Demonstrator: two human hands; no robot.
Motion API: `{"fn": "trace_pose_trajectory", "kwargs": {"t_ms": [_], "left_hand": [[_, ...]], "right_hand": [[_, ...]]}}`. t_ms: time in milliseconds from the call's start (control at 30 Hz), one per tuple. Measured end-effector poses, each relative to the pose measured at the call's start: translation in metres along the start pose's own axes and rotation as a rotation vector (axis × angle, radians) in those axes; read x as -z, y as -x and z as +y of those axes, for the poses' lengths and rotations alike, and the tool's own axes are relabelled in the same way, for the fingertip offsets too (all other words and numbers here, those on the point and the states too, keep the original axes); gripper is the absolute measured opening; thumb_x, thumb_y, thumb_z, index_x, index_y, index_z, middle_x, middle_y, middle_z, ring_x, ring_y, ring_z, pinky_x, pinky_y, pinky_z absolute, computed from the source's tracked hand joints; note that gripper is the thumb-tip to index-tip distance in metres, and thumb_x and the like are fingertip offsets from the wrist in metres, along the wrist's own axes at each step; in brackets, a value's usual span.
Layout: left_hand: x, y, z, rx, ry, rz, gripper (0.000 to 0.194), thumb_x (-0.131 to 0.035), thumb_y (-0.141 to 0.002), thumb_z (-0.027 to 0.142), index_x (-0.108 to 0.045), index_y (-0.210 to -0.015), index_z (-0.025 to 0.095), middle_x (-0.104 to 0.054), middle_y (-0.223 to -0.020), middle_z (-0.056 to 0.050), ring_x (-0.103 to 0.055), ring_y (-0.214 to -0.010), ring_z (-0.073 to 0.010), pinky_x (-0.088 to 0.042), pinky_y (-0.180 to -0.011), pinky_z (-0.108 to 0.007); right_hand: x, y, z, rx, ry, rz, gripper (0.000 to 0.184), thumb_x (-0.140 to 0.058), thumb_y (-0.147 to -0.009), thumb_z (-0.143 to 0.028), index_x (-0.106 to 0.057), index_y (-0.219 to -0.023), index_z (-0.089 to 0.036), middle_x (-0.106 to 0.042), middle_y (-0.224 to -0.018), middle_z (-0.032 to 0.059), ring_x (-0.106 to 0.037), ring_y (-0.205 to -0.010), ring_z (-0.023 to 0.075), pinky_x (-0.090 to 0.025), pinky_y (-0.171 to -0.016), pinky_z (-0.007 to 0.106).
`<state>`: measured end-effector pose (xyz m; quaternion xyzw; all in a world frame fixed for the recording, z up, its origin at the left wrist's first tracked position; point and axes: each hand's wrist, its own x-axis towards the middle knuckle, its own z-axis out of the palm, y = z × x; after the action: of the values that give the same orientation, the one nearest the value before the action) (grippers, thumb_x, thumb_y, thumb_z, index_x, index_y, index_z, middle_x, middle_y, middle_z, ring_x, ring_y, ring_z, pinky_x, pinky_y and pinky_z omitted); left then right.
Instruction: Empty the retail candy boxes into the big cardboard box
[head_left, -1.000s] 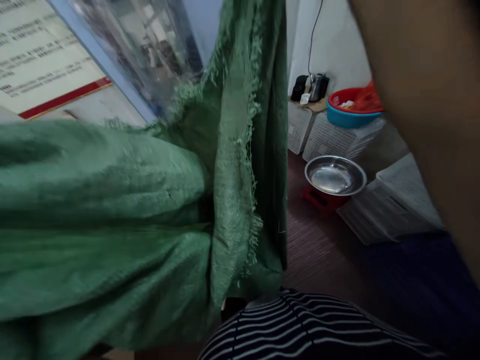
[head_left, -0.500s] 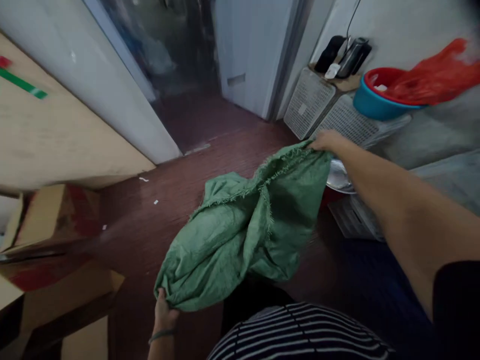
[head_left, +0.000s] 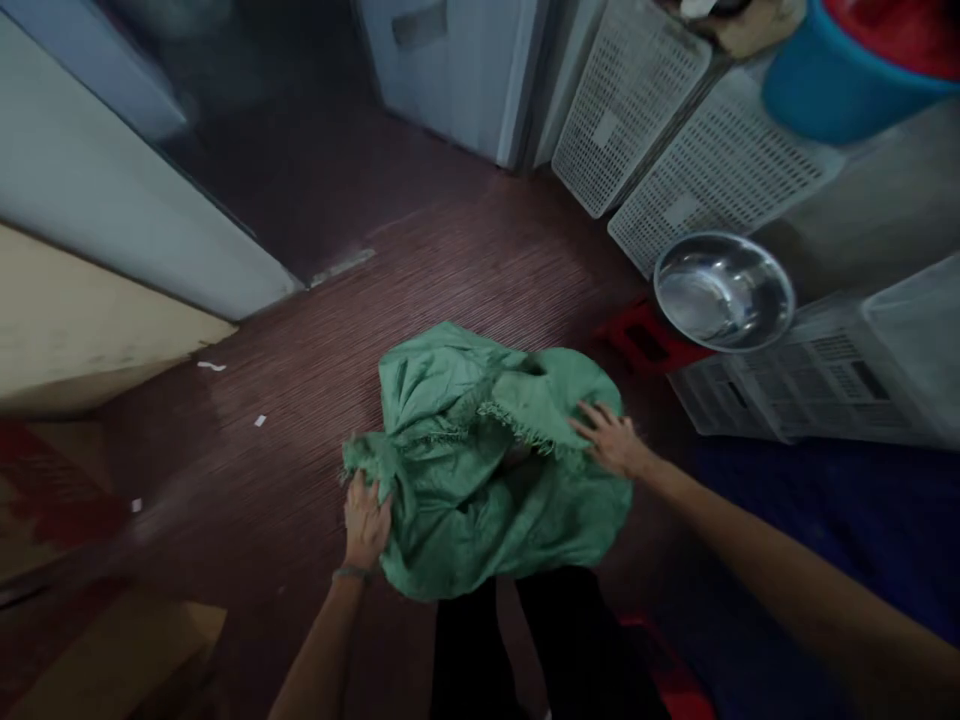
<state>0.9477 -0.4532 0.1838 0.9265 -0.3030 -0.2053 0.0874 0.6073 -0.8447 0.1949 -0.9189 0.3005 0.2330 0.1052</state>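
Left hand (head_left: 365, 518) clenches green woven sack (head_left: 480, 480); right hand (head_left: 611, 440), fingers spread, presses its frayed mouth; loose weave may slip free.

Bare floor (head_left: 315, 330) lies open left of and beyond the green sack (head_left: 480, 470), up to the doorway. Right side crowded: steel bowl (head_left: 724, 292) on red stand (head_left: 637, 340), white crates (head_left: 810, 375) near the right hand (head_left: 611, 440). Cardboard box (head_left: 112, 660) sits lower left.
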Motion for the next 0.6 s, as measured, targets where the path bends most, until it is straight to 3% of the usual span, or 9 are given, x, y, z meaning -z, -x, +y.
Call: {"fn": "trace_pose_trajectory", "kwargs": {"t_ms": [67,133,200,267,367,433,500,600], "left_hand": [[-0.001,-0.057,0.033,-0.084,-0.167,-0.081,0.045,-0.044,-0.096,0.028,-0.068,-0.128,0.007,-0.04,-0.16,-0.026,-0.038,-0.149,-0.0371,-0.036,-0.121,-0.052],[-0.005,-0.109,0.068,-0.152,-0.289,-0.135,0.046,-0.045,-0.099,0.028,-0.066,-0.133,0.006,-0.032,-0.165,-0.026,-0.029,-0.154,-0.0374,-0.032,-0.122,-0.053],[-0.017,-0.154,0.097,-0.172,-0.369,-0.14,0.047,-0.046,-0.101,0.032,-0.063,-0.138,0.008,-0.028,-0.167,-0.024,-0.023,-0.156,-0.0389,-0.029,-0.123,-0.058],[-0.039,-0.191,0.113,-0.163,-0.415,-0.117,0.05,-0.047,-0.103,0.041,-0.062,-0.142,0.013,-0.027,-0.168,-0.022,-0.02,-0.156,-0.0421,-0.027,-0.121,-0.065],[-0.096,-0.226,0.114,-0.138,-0.426,-0.131,0.063,-0.051,-0.1,0.058,-0.058,-0.148,0.017,-0.027,-0.168,-0.021,-0.02,-0.155,-0.0464,-0.028,-0.115,-0.075],[-0.142,-0.238,0.104,-0.1,-0.416,-0.143,0.072,-0.055,-0.096,0.065,-0.057,-0.148,0.015,-0.032,-0.165,-0.023,-0.024,-0.153,-0.0472,-0.026,-0.115,-0.076],[-0.186,-0.243,0.091,-0.06,-0.402,-0.126,0.074,-0.059,-0.093,0.066,-0.06,-0.144,0.012,-0.04,-0.161,-0.025,-0.028,-0.15,-0.0468,-0.02,-0.118,-0.074],[-0.239,-0.251,0.073,-0.016,-0.351,-0.129,0.066,-0.062,-0.093,0.06,-0.065,-0.139,0.013,-0.045,-0.156,-0.024,-0.035,-0.145,-0.0465,-0.018,-0.12,-0.071]], "right_hand": [[-0.035,-0.008,-0.031,0.107,-0.05,-0.042,0.067,-0.059,-0.094,-0.023,-0.043,-0.159,-0.034,-0.024,-0.168,0.0109,-0.03,-0.148,0.0413,-0.049,-0.102,0.057],[-0.05,-0.039,-0.059,0.179,-0.118,0.024,0.075,-0.058,-0.094,-0.024,-0.033,-0.164,-0.032,-0.014,-0.17,0.0111,-0.023,-0.152,0.0407,-0.047,-0.106,0.056],[-0.049,-0.094,-0.079,0.184,-0.158,0.14,0.077,-0.059,-0.095,-0.031,-0.028,-0.166,-0.03,-0.008,-0.171,0.0123,-0.016,-0.154,0.0414,-0.041,-0.112,0.06],[-0.04,-0.166,-0.09,0.194,-0.153,0.24,0.074,-0.058,-0.099,-0.041,-0.028,-0.166,-0.03,-0.007,-0.171,0.0124,-0.008,-0.155,0.0444,-0.028,-0.117,0.069],[-0.041,-0.279,-0.101,0.219,-0.171,0.205,0.068,-0.052,-0.104,-0.046,-0.027,-0.166,-0.033,-0.008,-0.171,0.0111,-0.003,-0.155,0.0462,-0.019,-0.116,0.076],[-0.062,-0.336,-0.114,0.209,-0.206,0.016,0.065,-0.048,-0.106,-0.047,-0.026,-0.166,-0.036,-0.008,-0.172,0.0085,-0.003,-0.155,0.047,-0.019,-0.115,0.078],[-0.098,-0.368,-0.133,0.197,-0.215,-0.126,0.068,-0.05,-0.105,-0.046,-0.023,-0.166,-0.037,-0.006,-0.172,0.0078,-0.004,-0.154,0.0485,-0.021,-0.114,0.079],[-0.16,-0.375,-0.167,0.236,-0.156,-0.089,0.077,-0.059,-0.099,-0.035,-0.022,-0.167,-0.034,-0.005,-0.172,0.0106,-0.009,-0.153,0.0486,-0.022,-0.113,0.078]]}}
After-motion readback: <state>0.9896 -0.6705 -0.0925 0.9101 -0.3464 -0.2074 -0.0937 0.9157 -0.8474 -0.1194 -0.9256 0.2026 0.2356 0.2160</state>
